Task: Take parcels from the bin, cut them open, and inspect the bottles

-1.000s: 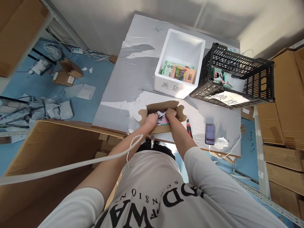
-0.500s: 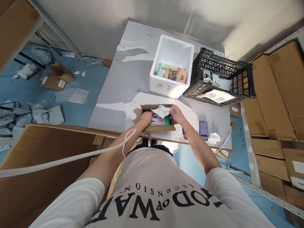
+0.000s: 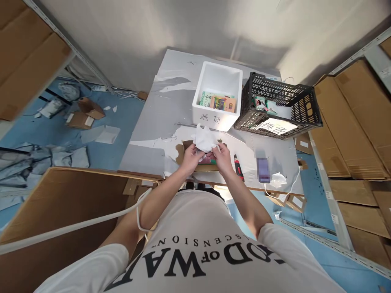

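Two hands, left [image 3: 190, 156] and right [image 3: 224, 156], share one crumpled white sheet [image 3: 204, 138] over one open carton [image 3: 183, 151]. The surface [image 3: 171, 106] carries one foam box [image 3: 217, 96], one black crate [image 3: 279, 106], one cutter [image 3: 238, 166] and one phone [image 3: 262, 169].

The crumpled white paper sheet [image 3: 204, 138] looks thin and matt; the brown cardboard box [image 3: 182, 151] is dull and rough-edged; the white foam box [image 3: 204, 110] looks smooth.

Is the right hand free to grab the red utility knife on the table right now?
Probably not yet: the right hand and left hand both hold white paper. The knife lies uncovered beside it.
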Motion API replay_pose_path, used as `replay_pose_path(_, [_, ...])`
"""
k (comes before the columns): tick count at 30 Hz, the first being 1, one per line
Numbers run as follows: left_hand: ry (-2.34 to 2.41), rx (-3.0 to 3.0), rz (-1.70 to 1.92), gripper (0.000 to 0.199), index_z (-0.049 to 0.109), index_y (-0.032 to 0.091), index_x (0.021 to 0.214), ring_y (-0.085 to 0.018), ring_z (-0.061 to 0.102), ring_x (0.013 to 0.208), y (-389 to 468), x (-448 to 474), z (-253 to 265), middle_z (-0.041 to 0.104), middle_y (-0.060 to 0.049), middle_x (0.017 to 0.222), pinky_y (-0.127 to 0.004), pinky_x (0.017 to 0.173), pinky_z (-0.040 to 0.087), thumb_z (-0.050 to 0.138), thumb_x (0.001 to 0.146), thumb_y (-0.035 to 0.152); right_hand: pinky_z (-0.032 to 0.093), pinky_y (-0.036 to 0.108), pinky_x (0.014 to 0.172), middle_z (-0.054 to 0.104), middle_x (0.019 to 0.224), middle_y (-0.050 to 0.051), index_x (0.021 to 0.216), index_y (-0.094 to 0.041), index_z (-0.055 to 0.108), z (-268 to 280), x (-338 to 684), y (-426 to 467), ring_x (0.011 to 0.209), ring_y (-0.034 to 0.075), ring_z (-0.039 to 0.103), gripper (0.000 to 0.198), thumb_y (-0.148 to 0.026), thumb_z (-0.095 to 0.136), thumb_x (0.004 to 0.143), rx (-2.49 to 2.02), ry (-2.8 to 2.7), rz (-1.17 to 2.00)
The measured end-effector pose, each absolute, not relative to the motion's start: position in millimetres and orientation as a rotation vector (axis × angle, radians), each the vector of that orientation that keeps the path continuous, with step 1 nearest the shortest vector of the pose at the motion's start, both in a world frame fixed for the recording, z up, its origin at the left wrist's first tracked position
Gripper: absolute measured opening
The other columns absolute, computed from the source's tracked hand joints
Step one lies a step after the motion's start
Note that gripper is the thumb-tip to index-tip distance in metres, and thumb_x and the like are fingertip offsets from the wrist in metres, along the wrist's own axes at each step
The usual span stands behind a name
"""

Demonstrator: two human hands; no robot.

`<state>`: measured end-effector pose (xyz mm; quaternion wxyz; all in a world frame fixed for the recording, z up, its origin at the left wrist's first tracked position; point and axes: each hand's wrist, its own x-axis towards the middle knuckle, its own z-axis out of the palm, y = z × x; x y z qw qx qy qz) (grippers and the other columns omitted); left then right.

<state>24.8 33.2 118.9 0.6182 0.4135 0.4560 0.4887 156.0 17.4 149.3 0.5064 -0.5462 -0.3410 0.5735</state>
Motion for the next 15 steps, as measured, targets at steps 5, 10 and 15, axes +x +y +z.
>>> replay_pose_path(5, [1.024, 0.785, 1.222, 0.053, 0.061, 0.017, 0.106, -0.018, 0.068, 0.088, 29.8, 1.2, 119.0, 0.072, -0.008, 0.103, -0.027, 0.073, 0.053, 0.078, 0.062, 0.042, 0.051, 0.026, 0.048, 0.06, 0.057, -0.005, 0.095, -0.023, 0.057, 140.8, 126.4, 27.8, 0.046, 0.012, 0.056, 0.038, -0.056, 0.064, 0.078, -1.453, -0.941, 1.438])
replay_pose_path(10, [1.218, 0.692, 1.407, 0.053, 0.061, 0.016, 0.101, -0.018, 0.069, 0.092, 36.7, -27.8, 107.6, 0.072, -0.009, 0.103, -0.03, 0.081, 0.054, 0.076, 0.067, 0.053, 0.054, 0.032, 0.067, 0.064, 0.074, 0.002, 0.098, -0.021, 0.06, 138.7, 74.6, 53.6, 0.07, 0.018, 0.064, 0.034, -0.049, 0.042, 0.093, -1.623, -1.446, 1.345])
replay_pose_path(15, [1.39, 0.727, 1.68, 0.047, 0.059, 0.016, 0.107, -0.018, 0.064, 0.107, 49.7, -79.4, 90.0, 0.068, -0.009, 0.114, -0.029, 0.095, 0.05, 0.072, 0.074, 0.047, 0.048, 0.038, 0.092, 0.063, 0.106, 0.011, 0.103, -0.017, 0.058, 119.9, -5.1, 92.5, 0.105, 0.022, 0.058, 0.039, -0.038, 0.024, 0.101, -1.547, -1.899, 1.111])
